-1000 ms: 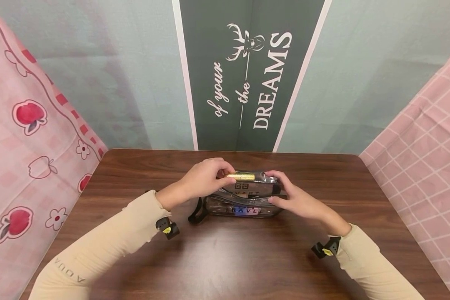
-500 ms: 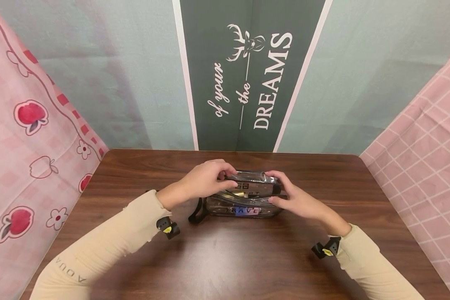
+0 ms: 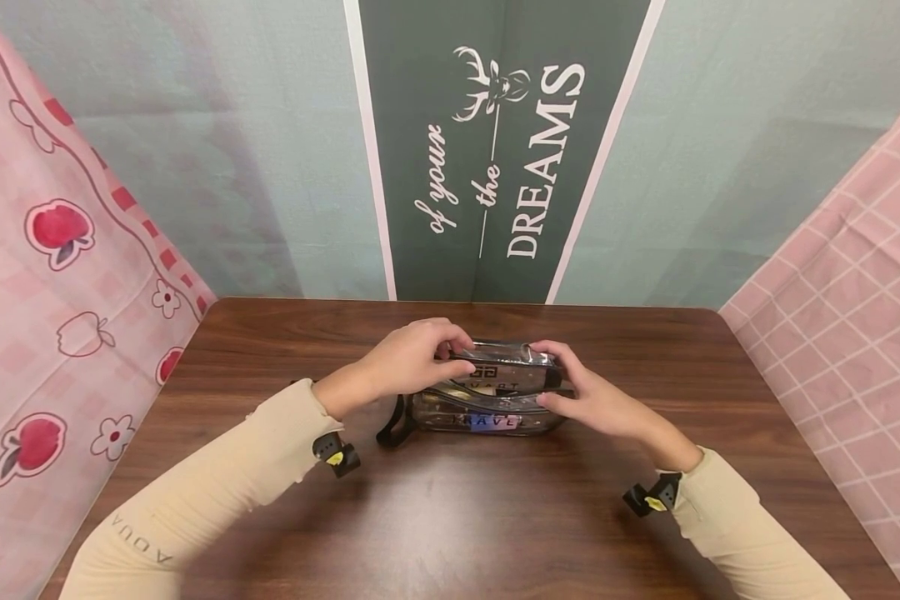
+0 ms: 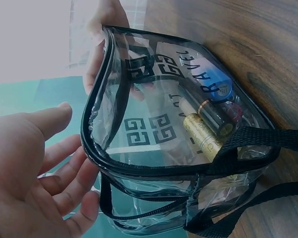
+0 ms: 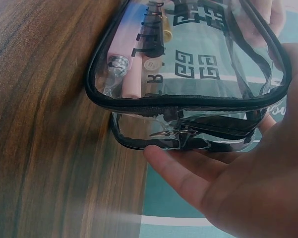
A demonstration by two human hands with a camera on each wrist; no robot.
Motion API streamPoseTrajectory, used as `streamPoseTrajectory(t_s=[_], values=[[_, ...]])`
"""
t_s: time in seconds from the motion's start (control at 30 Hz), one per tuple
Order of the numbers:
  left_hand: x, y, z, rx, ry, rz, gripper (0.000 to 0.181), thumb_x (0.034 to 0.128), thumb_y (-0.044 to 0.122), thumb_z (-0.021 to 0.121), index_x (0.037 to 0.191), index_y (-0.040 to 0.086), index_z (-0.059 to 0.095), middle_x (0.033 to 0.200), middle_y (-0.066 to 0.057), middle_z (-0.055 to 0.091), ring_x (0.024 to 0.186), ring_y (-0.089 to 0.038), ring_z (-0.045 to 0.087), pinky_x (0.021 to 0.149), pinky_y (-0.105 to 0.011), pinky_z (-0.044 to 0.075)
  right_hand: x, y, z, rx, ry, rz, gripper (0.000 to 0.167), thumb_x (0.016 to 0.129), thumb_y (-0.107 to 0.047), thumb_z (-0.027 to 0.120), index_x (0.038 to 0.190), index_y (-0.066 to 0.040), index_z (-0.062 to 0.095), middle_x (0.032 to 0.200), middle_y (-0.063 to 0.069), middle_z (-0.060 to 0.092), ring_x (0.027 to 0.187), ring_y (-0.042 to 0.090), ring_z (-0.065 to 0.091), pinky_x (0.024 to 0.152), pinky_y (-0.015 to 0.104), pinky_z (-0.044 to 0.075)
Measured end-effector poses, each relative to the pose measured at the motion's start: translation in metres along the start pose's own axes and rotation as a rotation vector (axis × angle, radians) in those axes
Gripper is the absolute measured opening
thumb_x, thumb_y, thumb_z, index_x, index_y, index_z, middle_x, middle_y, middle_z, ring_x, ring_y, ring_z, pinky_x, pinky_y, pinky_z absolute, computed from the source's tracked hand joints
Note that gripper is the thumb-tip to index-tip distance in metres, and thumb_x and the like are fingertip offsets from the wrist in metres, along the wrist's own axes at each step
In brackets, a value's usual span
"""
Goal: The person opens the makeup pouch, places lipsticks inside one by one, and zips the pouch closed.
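A clear travel pouch [image 3: 506,357] with black trim stands on the table, its top unzipped. My left hand [image 3: 408,358] is at the pouch's left end, thumb and fingers parted with nothing between them; in the left wrist view the fingers lie close to the black-trimmed edge. At the other end my right hand [image 3: 603,404] grips the pouch, thumb on the near side and fingers on the far side. Through the plastic show a gold patterned tube [image 4: 202,133], a black tube [image 4: 215,118] with a gold band, and a pink tube [image 5: 123,44] with a silvery end.
A black strap [image 3: 397,423] hangs off the pouch's left end onto the brown wooden table [image 3: 420,517]. Behind the table hangs a grey-green cloth [image 3: 270,167]; pink patterned cloths stand at both sides. A zipper pull [image 5: 166,133] dangles at the right end.
One second ago my left hand pinched the gold tube above the opening. It let go, and the tube dropped into the pouch. The right hand stays in place.
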State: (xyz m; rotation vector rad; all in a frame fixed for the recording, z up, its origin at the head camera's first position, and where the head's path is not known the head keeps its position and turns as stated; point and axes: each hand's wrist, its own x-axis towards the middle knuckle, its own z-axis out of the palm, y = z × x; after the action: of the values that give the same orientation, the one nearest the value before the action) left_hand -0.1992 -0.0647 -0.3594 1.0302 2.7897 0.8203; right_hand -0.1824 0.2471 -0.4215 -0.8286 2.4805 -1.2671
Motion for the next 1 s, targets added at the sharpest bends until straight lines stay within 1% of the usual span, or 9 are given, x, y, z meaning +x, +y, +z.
streamPoseTrajectory(t_s=[0.4,0.63,0.83,1.0], values=[[0.0,-0.002,-0.001,-0.024,0.001,0.009,0.027,0.0961,0.033,0.073,0.115,0.015,0.072,0.099,0.005,0.066,0.085,-0.009,0.059,0.071,-0.027,0.049,-0.001,0.0,0.001,0.002,0.003,-0.002,0.069,0.099,-0.013,0.068,0.153,-0.019,0.026,0.135,0.025,0.051,0.123,0.043,0.051,0.094,0.034,0.047],[-0.005,-0.004,-0.006,-0.084,0.008,0.018,0.025,0.0963,0.029,0.073,0.115,0.012,0.072,0.101,0.004,0.067,0.091,-0.01,0.061,0.078,-0.027,0.051,-0.002,0.001,0.001,-0.005,-0.004,0.007,0.07,0.099,-0.014,0.068,0.154,-0.021,0.025,0.136,0.023,0.052,0.123,0.042,0.052,0.096,0.035,0.047],[-0.011,-0.011,-0.012,-0.099,0.024,0.028,0.024,0.0958,0.026,0.074,0.113,0.01,0.073,0.099,0.003,0.068,0.09,-0.011,0.062,0.081,-0.031,0.052,-0.002,0.002,0.001,-0.008,-0.001,-0.001,0.07,0.099,-0.014,0.068,0.154,-0.021,0.025,0.136,0.022,0.052,0.123,0.041,0.052,0.096,0.034,0.047],[-0.022,-0.021,-0.02,-0.128,0.046,0.011,0.023,0.0952,0.023,0.074,0.112,0.008,0.073,0.099,0.002,0.068,0.088,-0.012,0.061,0.081,-0.037,0.054,-0.002,0.001,0.001,-0.009,-0.001,0.003,0.07,0.099,-0.014,0.068,0.154,-0.021,0.025,0.136,0.022,0.052,0.123,0.041,0.052,0.096,0.034,0.047]])
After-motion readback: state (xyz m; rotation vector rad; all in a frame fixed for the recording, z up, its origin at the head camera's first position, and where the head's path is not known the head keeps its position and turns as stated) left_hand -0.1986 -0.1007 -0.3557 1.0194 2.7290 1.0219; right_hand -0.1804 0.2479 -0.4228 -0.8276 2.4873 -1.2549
